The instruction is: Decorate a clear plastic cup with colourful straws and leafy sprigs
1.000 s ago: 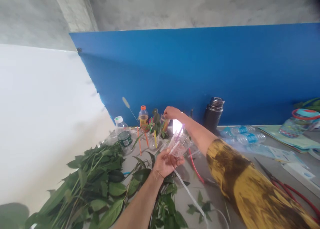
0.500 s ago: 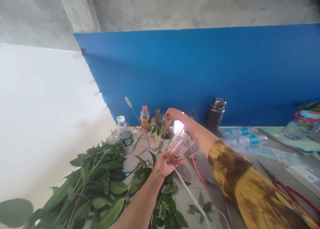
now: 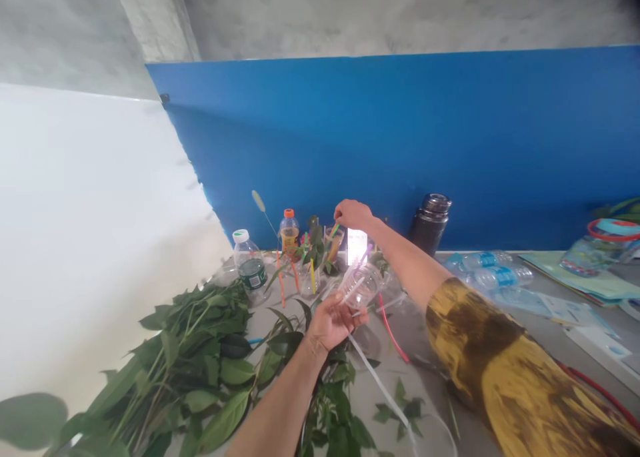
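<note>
In the head view my left hand [image 3: 333, 322] is closed around a clear plastic cup [image 3: 364, 288], tilted to the right. A white drinking straw and a purple straw [image 3: 364, 257] show at the cup. My right hand [image 3: 354, 214] is reaching far back, its fingers pinched on a green-and-yellow straw [image 3: 333, 232]. That straw slants down into a clear cup [image 3: 341, 236] at the back, which holds more coloured straws. Just left of it, a small clear vessel [image 3: 310, 285] bears leafy sprigs and a yellow straw [image 3: 313, 276].
Cut leafy branches [image 3: 200, 357] cover the left and front of the table. A green-labelled bottle [image 3: 251, 270], an orange-capped bottle [image 3: 289, 234] and a dark thermos [image 3: 431, 224] stand at the back. Empty water bottles [image 3: 493, 269], papers and a red-rimmed jar [image 3: 597, 250] lie right.
My right hand has risen slightly above the cup at the back, and the green-and-yellow straw now shows under its fingers. My left hand still holds its cup in nearly the same place.
</note>
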{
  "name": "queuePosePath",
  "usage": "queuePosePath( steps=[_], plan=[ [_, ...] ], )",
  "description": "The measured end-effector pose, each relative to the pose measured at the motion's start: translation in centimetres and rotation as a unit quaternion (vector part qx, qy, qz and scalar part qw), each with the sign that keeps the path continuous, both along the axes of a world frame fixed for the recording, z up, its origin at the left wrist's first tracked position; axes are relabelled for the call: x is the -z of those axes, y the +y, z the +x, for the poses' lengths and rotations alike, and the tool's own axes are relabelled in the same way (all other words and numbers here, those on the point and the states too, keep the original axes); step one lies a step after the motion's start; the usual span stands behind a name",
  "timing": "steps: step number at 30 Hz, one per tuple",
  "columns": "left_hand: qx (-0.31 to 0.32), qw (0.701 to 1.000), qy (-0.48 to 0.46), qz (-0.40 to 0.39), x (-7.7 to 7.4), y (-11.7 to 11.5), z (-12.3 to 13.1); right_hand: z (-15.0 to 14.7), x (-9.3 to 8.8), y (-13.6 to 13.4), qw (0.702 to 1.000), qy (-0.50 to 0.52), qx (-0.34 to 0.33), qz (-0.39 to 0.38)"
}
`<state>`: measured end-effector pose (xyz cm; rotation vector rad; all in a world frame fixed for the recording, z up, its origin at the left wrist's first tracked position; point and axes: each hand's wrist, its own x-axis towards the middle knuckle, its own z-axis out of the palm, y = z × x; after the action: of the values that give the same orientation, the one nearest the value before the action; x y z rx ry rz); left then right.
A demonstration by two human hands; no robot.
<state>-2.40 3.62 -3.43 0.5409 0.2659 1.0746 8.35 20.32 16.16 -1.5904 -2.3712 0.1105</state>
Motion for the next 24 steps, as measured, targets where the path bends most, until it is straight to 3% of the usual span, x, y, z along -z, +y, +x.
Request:
queuePosePath(
  steps=[4, 7, 11, 14, 17, 20, 24],
  plan=[
    [0.003, 1.0, -0.005, 0.01, -0.2, 0.0, 0.0, 2.1, -3.0, -1.4, 0.999, 0.017, 0.004, 0.034],
    [-0.002, 1.0, -0.009, 0.02, -0.3, 0.0, 0.0, 4.3, -4.8, -3.5, 0.995, 0.045, -0.03, 0.08],
    [-0.005, 0.999, -0.015, 0.033, -0.7, 0.0, -0.4, 7.9, -5.5, -8.2, 0.988, 0.069, -0.077, 0.111],
    [-0.005, 0.998, -0.018, 0.054, -1.1, 0.2, -0.9, 10.7, -4.1, -12.0, 0.985, 0.114, -0.105, 0.074],
    [-0.019, 0.997, -0.022, 0.069, -1.6, 0.5, -1.3, 12.6, -1.3, -14.6, 0.98, 0.162, -0.119, 0.001],
    [-0.04, 0.997, -0.016, 0.069, -2.0, 0.5, -1.2, 13.1, 2.4, -15.6, 0.969, 0.207, -0.12, -0.068],
    [-0.019, 0.997, 0.006, 0.071, -2.2, 0.1, -0.6, 11.9, 6.3, -15.7, 0.945, 0.263, -0.148, -0.127]
  ],
)
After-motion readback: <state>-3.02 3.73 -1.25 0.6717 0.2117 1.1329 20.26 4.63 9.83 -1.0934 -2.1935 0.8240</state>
